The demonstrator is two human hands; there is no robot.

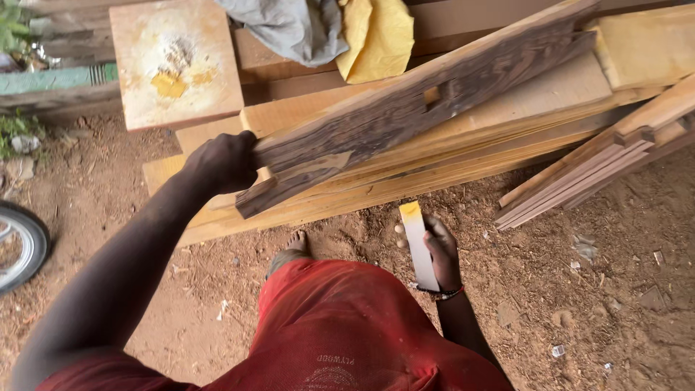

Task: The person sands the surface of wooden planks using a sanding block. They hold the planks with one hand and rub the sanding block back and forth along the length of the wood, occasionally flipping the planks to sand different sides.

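Note:
My left hand grips the near end of a long dark weathered plank that lies slanted across a stack of pale boards. The plank has a small rectangular notch near its middle. My right hand hangs low beside my red shorts and holds a flat whitish strip with a yellow tip, pointing up toward the stack. My bare foot stands on the dirt just below the boards.
A square stained board lies at the upper left. Grey cloth and yellow cloth rest on top of the timber. Thin slats lean at the right. A tyre sits at the left edge. Sawdust-covered ground spreads below.

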